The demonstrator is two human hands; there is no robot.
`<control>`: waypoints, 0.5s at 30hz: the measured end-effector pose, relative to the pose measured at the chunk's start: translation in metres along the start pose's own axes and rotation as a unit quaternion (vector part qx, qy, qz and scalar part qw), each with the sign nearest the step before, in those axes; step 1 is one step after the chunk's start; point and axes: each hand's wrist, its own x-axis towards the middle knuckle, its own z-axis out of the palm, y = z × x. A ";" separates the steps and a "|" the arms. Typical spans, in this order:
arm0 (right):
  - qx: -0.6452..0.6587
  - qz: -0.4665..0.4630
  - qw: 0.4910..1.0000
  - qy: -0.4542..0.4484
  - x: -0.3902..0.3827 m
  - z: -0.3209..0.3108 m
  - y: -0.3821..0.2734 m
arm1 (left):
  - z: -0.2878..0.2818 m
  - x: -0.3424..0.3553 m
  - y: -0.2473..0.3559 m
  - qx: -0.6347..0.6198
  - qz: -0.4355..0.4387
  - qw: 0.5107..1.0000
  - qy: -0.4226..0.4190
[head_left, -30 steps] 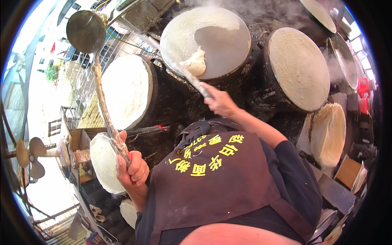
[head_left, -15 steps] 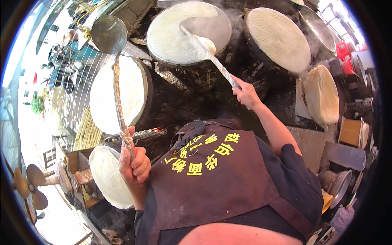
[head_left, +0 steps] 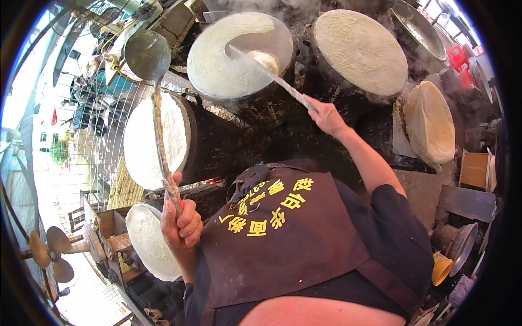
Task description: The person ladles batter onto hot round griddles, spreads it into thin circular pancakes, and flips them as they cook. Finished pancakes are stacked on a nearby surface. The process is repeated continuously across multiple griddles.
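My left hand (head_left: 184,224) is closed round the lower end of a crusted long handle, holding a metal ladle (head_left: 148,54) upright at the left. My right hand (head_left: 328,118) grips the pale, rough handle of a long flat spatula (head_left: 291,91). Its blade reaches over a steaming round griddle (head_left: 281,39) at the far middle. A pale layer of batter (head_left: 215,61) covers the griddle's left and near parts, while grey surface shows at the upper right. Beside the blade sits a lump of batter or dough (head_left: 265,61), partly hidden by the spatula.
More round griddles carry pale sheets: right of the middle one (head_left: 361,51), at left (head_left: 155,140), and lower left (head_left: 154,242). A thick pale stack (head_left: 429,124) stands at right. A fan (head_left: 51,252), wire mesh (head_left: 92,136) and a yellow container (head_left: 441,268) flank me.
The spatula blade and the lump have moved left and nearer over the griddle, and the bare grey patch reaches further left. The ladle stays raised in my left hand. The whole view has shifted slightly.
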 end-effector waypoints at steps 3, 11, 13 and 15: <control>-0.028 -0.037 0.998 0.031 0.029 -0.015 0.011 | 0.012 0.010 -0.009 -0.015 -0.009 1.000 -0.011; -0.108 -0.084 0.990 -0.023 0.033 -0.026 0.030 | 0.035 0.030 -0.024 -0.018 0.007 1.000 0.022; -0.112 -0.111 0.987 0.023 0.057 -0.032 0.048 | 0.044 0.039 -0.026 -0.024 0.007 0.999 0.036; -0.116 -0.109 0.986 0.040 0.088 -0.045 0.031 | 0.052 0.045 -0.029 -0.024 0.010 0.998 0.051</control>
